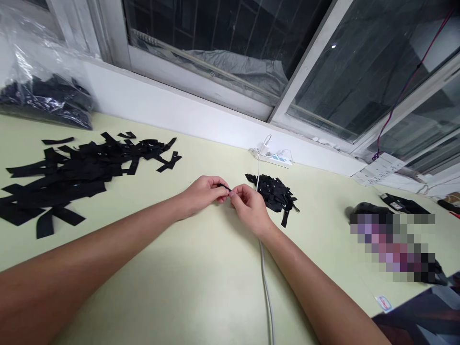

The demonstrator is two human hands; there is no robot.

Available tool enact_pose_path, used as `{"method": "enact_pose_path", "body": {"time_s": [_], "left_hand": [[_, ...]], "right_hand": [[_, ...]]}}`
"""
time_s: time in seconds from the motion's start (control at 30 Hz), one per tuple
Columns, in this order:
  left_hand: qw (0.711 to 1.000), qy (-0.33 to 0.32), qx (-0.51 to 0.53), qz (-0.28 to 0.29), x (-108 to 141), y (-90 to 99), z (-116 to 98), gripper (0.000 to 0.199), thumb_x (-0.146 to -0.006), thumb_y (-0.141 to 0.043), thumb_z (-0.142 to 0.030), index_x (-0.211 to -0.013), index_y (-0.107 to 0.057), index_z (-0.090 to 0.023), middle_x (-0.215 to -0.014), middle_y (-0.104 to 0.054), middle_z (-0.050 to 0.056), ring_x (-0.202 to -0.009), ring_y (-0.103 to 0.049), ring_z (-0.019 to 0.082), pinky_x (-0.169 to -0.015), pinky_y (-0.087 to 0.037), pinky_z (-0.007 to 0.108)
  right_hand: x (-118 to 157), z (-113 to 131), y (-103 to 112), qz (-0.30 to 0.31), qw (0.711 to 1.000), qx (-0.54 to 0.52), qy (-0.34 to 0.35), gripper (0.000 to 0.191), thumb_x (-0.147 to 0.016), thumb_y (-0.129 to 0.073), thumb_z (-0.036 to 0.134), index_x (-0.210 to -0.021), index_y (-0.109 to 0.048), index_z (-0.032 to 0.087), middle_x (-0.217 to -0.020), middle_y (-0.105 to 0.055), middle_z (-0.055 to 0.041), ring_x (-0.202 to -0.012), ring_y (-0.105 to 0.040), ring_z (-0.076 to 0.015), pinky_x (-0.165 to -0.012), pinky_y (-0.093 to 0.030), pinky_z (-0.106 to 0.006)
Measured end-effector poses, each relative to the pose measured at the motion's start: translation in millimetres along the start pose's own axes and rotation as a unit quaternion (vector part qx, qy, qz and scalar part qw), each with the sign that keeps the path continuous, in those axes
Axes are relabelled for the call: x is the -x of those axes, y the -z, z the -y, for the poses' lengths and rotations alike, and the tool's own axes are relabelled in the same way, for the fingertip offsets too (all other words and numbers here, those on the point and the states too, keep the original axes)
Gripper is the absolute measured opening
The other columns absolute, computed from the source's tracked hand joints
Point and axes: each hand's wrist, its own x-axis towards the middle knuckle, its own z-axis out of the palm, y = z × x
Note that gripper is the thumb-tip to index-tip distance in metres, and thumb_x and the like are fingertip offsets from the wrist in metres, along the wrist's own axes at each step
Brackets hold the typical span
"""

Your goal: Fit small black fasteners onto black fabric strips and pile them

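Note:
Over the middle of the pale green table [194,287], my left hand [203,195] and my right hand [249,203] meet, thumbs and fingers pinched. Between them is a short black fabric strip [224,186], mostly hidden by the fingertips; both hands hold it. Just beyond my right hand lies a compact pile of small black strips [276,192]. A wider, looser heap of black strips [82,165] spreads on the table to the left of my left hand.
A clear plastic bag [46,98] with black pieces stands at the back left. By the wall sits a white power strip [273,158]; a grey cable [266,287] runs beneath my right wrist. At right lie a black item [404,203], a blurred patch [391,244] and a small label [384,303].

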Motion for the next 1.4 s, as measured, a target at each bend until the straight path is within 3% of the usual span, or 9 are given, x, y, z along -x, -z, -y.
{"method": "enact_pose_path", "body": {"time_s": [0.33,0.83,0.97,1.1,1.27,1.4], "left_hand": [[1.000,0.014,0.007,0.002,2,-0.5,-5,0.007,-0.074,-0.066,-0.023,-0.077,-0.064,-0.016,-0.064,-0.060,0.000,-0.067,-0.056,0.013,-0.068,-0.043,0.028],[0.999,0.009,-0.008,0.049,3,0.9,-2,0.005,-0.070,-0.062,-0.017,-0.074,-0.059,-0.017,-0.064,-0.055,-0.003,-0.062,-0.050,0.010,-0.059,-0.035,0.024],[0.998,0.010,0.001,0.061,4,-0.3,-5,0.004,-0.072,-0.061,-0.018,-0.074,-0.057,-0.017,-0.062,-0.054,-0.003,-0.062,-0.049,0.010,-0.060,-0.035,0.024],[0.999,0.001,0.008,0.033,4,-0.1,-5,0.006,-0.073,-0.062,-0.019,-0.078,-0.058,-0.017,-0.063,-0.056,-0.003,-0.065,-0.052,0.011,-0.064,-0.039,0.025],[0.999,-0.002,0.039,0.002,-1,3.1,0,0.012,-0.076,-0.065,-0.022,-0.084,-0.059,-0.017,-0.068,-0.061,-0.001,-0.066,-0.055,0.012,-0.066,-0.043,0.027],[0.999,0.009,0.048,0.020,0,0.3,2,0.019,-0.075,-0.072,-0.026,-0.087,-0.060,-0.016,-0.075,-0.063,0.000,-0.068,-0.058,0.012,-0.070,-0.047,0.029]], "right_hand": [[-2,-1,-2,0.006,0.999,-0.032,-0.011,0.018,-0.084,-0.057,0.038,-0.081,-0.057,0.020,-0.069,-0.059,0.0010,-0.060,-0.050,-0.0124,-0.055,-0.038,-0.024],[0,-1,-2,0.020,0.999,0.029,-0.006,0.009,-0.077,-0.054,0.029,-0.074,-0.055,0.020,-0.065,-0.053,0.0037,-0.058,-0.044,-0.0113,-0.056,-0.035,-0.025],[-2,-2,0,0.033,0.999,-0.008,-0.022,0.011,-0.077,-0.056,0.031,-0.075,-0.056,0.020,-0.067,-0.055,0.0031,-0.060,-0.045,-0.0112,-0.058,-0.036,-0.025],[-5,0,4,0.054,0.993,-0.095,-0.054,0.017,-0.077,-0.059,0.035,-0.078,-0.059,0.019,-0.070,-0.059,0.0009,-0.067,-0.052,-0.0129,-0.064,-0.040,-0.026],[-9,5,11,0.025,0.974,-0.204,-0.095,0.022,-0.070,-0.069,0.036,-0.081,-0.061,0.018,-0.075,-0.061,0.0005,-0.071,-0.058,-0.0134,-0.073,-0.046,-0.029],[-13,9,28,0.005,0.978,-0.179,-0.103,0.026,-0.070,-0.072,0.038,-0.084,-0.063,0.018,-0.080,-0.061,0.0009,-0.069,-0.059,-0.0115,-0.072,-0.047,-0.028]]}}
